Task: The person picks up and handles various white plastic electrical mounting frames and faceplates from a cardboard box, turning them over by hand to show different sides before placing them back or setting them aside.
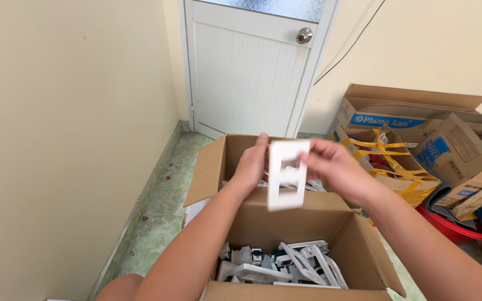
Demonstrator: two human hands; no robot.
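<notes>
Head-camera view over two open cardboard boxes on a green floor — both hands lifted above them, holding a white plastic faceplate upright between them. Left hand grips the plate's left edge, fingers hidden behind it; right hand pinches its upper right corner with fingertips. Below, the near box holds a jumble of white and grey switch parts — behind stands a white door.

A white panelled door with a round metal knob stands ahead between cream walls; green floor below. Taped cardboard boxes pile at right beside a red basin.
</notes>
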